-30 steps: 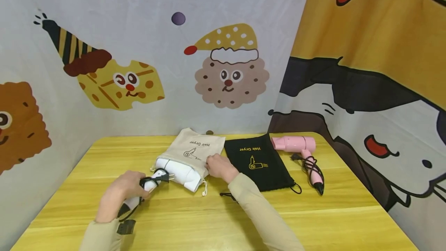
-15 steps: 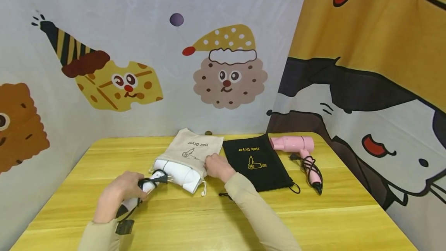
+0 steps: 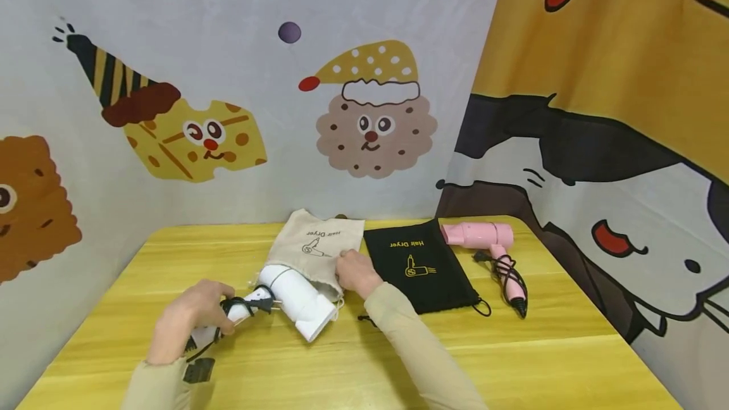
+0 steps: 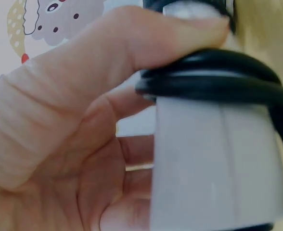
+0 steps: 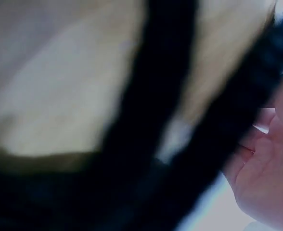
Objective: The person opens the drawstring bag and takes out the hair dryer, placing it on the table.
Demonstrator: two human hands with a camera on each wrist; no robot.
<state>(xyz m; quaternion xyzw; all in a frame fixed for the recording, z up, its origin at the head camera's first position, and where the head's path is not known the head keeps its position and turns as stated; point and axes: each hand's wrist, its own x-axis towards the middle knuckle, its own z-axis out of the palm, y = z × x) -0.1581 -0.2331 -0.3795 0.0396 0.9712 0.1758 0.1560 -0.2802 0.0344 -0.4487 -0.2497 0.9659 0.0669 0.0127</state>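
Observation:
My left hand [image 3: 190, 314] grips the handle of a white hair dryer [image 3: 299, 302]. In the left wrist view, the thumb and fingers curl round the white handle [image 4: 209, 163], which has a black power cord [image 4: 213, 91] wound about it. The dryer's barrel lies slantwise at the mouth of a beige drawstring bag [image 3: 319, 239] printed "Hair Dryer", its back end by the cloth and its nozzle outside. At the bag's right edge my right hand [image 3: 355, 272] pinches the cloth near the opening. Blurred black strands cross in front of that hand in the right wrist view.
A black "Hair Dryer" drawstring bag [image 3: 421, 271] lies flat to the right of the beige one. Beside it rests a pink hair dryer [image 3: 484, 235] with its cord wrapped round the handle. A patterned curtain [image 3: 364, 188] stands behind the wooden table [image 3: 319, 372].
The white dryer's barrel has slid out of the beige bag toward me and turned, with more of it showing. My left hand has shifted slightly left; the right hand stays at the bag's edge.

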